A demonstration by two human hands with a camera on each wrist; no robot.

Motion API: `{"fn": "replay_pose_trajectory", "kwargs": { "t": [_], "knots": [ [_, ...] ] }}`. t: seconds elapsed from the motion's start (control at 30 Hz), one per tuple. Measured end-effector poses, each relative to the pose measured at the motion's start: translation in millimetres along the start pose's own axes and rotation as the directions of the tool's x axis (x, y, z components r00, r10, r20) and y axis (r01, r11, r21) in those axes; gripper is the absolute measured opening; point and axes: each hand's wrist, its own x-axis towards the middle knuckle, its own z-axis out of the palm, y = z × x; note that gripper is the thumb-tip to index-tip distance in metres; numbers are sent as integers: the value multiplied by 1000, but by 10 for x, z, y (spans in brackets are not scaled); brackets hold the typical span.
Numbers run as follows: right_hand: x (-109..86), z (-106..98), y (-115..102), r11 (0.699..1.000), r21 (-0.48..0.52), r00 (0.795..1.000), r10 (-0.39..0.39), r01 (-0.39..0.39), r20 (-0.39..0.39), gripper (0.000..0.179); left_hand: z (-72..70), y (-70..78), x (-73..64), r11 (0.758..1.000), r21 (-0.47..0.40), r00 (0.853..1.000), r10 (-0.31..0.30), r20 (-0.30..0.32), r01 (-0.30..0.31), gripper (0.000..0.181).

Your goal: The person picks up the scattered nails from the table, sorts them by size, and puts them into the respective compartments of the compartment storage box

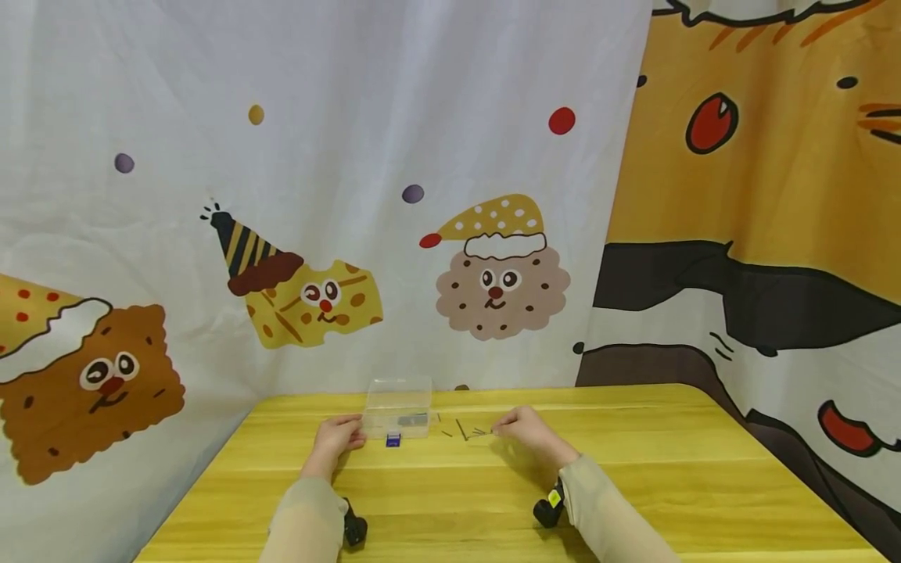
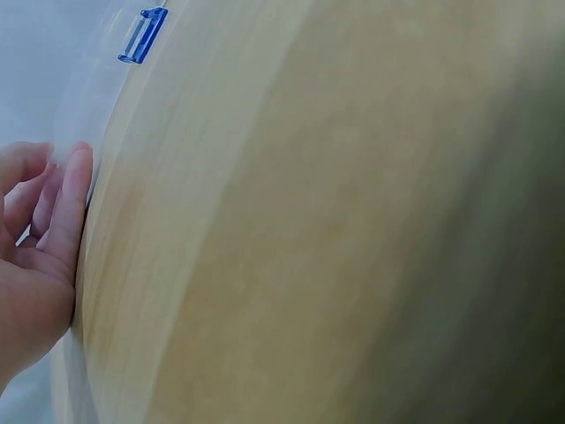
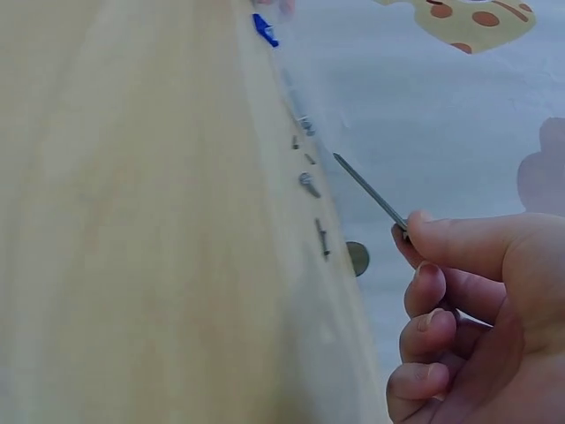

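Observation:
A clear plastic box [image 1: 396, 425] stands on the table with its lid raised; a blue latch [image 1: 393, 440] is on its front. Inside lie some greyish pieces, blurred through the plastic. My left hand [image 1: 338, 439] holds the box at its left end, thumb by the front corner in the left wrist view. Between thumb and index finger, my right hand [image 3: 481, 300] pinches a long thin metal nail [image 3: 371, 193] near its head, with the pointed end toward the box. Several loose nails or screws [image 3: 309, 184] lie on the table between the box and this hand.
The wooden table [image 1: 450, 493] ends at the back against a hanging cloth [image 1: 338, 156] printed with cartoon figures. A longer dark metal piece [image 1: 461, 430] lies among the small ones. Dark wrist cameras [image 1: 549, 508] are worn at both sleeves.

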Motion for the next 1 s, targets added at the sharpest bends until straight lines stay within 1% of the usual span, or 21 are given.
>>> {"fn": "replay_pose_trajectory", "kwargs": {
  "t": [0.07, 0.17, 0.27, 0.33, 0.47, 0.6, 0.7, 0.87, 1.0],
  "knots": [
    [32, -32, -49, 1000, -15, 1000, 15, -15, -20, 20, 1, -8, 3, 1000, 2, 1000, 0, -7, 0, 37],
    [95, -76, -98, 997, -11, 996, 71, -72, -48, 20, 5, -7, -3, 1000, 9, 1000, 3, -12, -3, 37],
    [171, -123, -122, 995, -1, 993, 103, -103, -57, 21, 9, -2, -14, 1000, 13, 1000, 11, -9, -11, 38],
    [226, -155, -131, 995, 11, 994, 100, -100, -51, 21, 15, 8, -26, 1000, 13, 1000, 16, -8, -16, 38],
    [340, -199, -158, 996, 1, 994, 95, -95, -53, 19, 21, 15, -37, 1000, 14, 1000, 17, -13, -16, 38],
    [440, -233, -240, 995, -4, 993, 100, -100, -57, 20, 23, -6, -11, 1000, 23, 1000, 8, -21, -8, 38],
    [501, -253, -321, 996, -12, 995, 83, -84, -58, 20, 15, -14, -6, 1000, 21, 1000, 6, -26, -6, 38],
    [574, -263, -419, 997, -17, 996, 74, -75, -51, 20, 14, -25, -2, 1000, 2, 1000, 14, -26, -14, 37],
    [641, -230, -459, 997, -28, 997, 74, -75, -35, 18, 23, -28, 9, 1000, -2, 999, 14, -30, -14, 37]
  ]
}}
